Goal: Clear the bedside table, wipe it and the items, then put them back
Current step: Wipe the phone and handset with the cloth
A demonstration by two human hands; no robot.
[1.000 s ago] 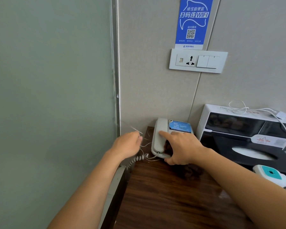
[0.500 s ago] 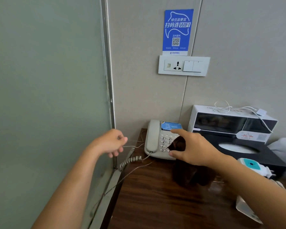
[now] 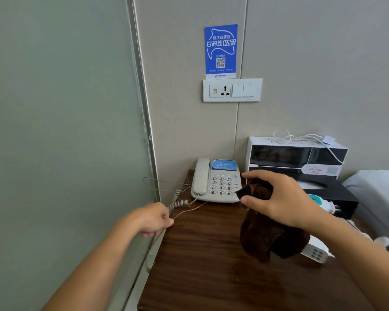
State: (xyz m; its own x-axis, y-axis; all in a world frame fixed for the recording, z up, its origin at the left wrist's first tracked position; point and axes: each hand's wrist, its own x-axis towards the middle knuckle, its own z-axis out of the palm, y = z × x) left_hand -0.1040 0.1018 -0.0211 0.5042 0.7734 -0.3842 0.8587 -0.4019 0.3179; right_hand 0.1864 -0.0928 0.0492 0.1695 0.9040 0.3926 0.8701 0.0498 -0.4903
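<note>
While gripping the cloth [image 3: 265, 236], right hand [image 3: 283, 203] above table [image 3: 202, 265], left hand [image 3: 153, 218] pinching cord [image 3: 177, 204]

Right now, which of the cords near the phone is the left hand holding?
The left hand pinches the thin phone line at the table's left edge, not the coiled handset cord just above it or the white cable on the box.

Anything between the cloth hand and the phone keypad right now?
Nothing visible. The right hand holds the brown cloth just right of the telephone, and the gap to the keypad is open.
</note>
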